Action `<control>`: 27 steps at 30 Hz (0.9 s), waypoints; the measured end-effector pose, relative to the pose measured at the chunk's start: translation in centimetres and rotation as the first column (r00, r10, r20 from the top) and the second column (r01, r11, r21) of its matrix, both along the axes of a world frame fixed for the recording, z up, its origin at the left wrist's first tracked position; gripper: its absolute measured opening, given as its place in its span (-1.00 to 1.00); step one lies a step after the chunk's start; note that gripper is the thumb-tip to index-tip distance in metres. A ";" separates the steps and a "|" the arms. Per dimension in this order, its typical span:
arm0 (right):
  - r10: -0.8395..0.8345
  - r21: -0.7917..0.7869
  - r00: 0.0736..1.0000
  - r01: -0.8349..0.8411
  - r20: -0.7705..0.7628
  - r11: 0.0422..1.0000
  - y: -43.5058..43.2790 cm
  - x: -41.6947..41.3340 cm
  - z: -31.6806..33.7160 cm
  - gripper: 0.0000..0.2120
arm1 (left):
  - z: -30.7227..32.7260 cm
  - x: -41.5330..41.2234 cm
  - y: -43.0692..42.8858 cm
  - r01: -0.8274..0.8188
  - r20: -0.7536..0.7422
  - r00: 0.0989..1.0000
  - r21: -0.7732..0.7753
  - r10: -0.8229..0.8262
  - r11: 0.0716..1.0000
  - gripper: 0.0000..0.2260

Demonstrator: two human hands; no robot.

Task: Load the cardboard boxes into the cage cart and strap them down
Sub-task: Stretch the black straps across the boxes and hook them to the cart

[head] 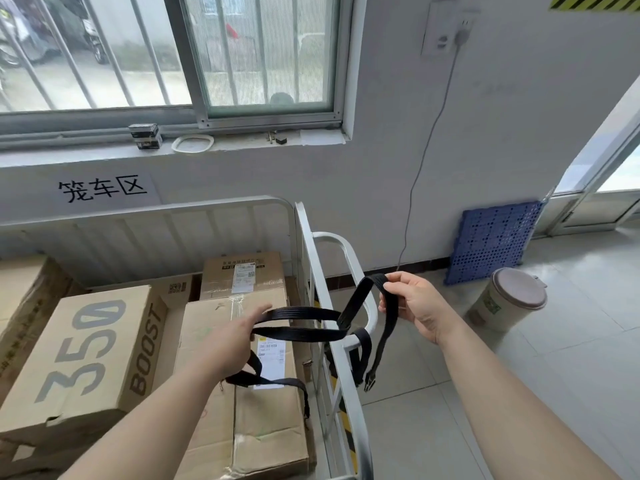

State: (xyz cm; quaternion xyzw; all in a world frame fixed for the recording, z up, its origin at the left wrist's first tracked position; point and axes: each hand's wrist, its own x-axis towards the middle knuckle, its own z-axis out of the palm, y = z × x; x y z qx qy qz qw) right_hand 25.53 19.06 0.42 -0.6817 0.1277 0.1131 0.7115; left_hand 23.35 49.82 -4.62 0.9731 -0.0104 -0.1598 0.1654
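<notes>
Several cardboard boxes lie inside the white cage cart (301,237): one printed "350 BOOST" (86,348) at the left, a plain one with a shipping label (249,403) in the middle, and a smaller one (242,273) behind it. A black strap (301,318) runs looped between both hands and winds round the cart's right rail. My left hand (235,336) holds the strap's loops above the middle box. My right hand (412,306) pinches a fold of the strap just outside the rail. The strap's end with a metal hook (369,382) hangs below my right hand.
The cart stands against a white wall under a barred window. To the right of the cart, on the tiled floor, are a lidded bin (509,299) and a blue perforated panel (491,240) leaning on the wall. A grey cable (415,188) hangs down the wall.
</notes>
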 end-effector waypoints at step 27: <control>0.006 -0.066 1.000 -0.004 0.019 0.998 1.8 0.3 0.6 -0.79 | 11.0 3.8 -2.0 -0.044 0.152 0.962 -0.738 0.229 0.674 -0.77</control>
